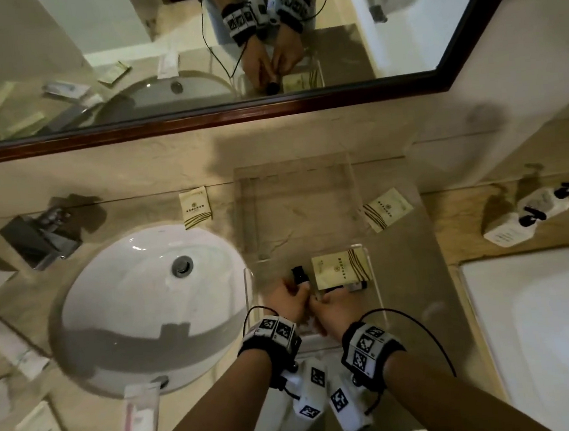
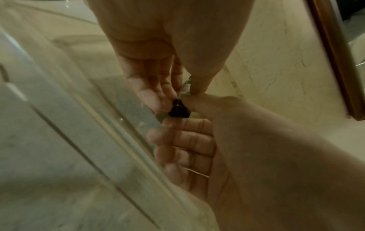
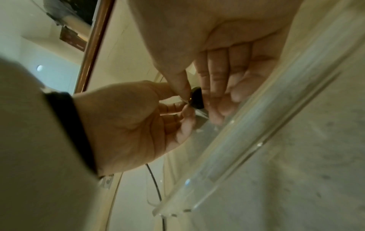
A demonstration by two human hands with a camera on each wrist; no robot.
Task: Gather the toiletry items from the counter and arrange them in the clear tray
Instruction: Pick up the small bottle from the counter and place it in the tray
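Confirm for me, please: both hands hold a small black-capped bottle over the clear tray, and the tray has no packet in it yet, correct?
Not quite: the clear tray already holds a beige packet, as the head view shows. Both the left hand and right hand do hold the small black-capped bottle over it.

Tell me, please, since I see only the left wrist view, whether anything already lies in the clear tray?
Observer: Yes, a beige sachet lies flat in the clear tray, beside the black-capped bottle your view shows.
Operator: Thank you. Are sachets left outside it?
Observer: Two: a second sachet behind the sink, a third sachet right of the tray.
Operator: Anything else nearby?
Observer: A long clear packet at the sink's near edge.
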